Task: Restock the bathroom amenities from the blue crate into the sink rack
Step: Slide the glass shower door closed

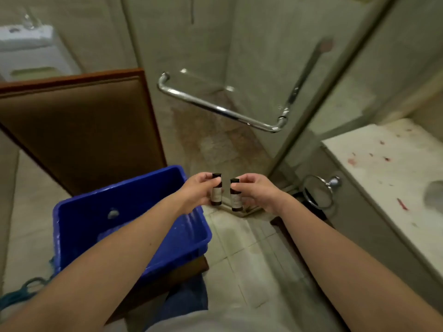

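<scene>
Bottles: left bottle [216,193] pinched upright in left hand [199,188], right bottle [236,196] in right hand [257,190], beside blue crate [153,188]. Recommend keeping both vertical; rack not visible.

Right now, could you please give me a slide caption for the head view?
Left hand pinches the left bottle, right hand the right bottle, upright, side by side near the blue crate.

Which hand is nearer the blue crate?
Left. The left hand, holding a bottle, is at the crate's corner; the right hand, holding a second bottle, is farther right.
</scene>
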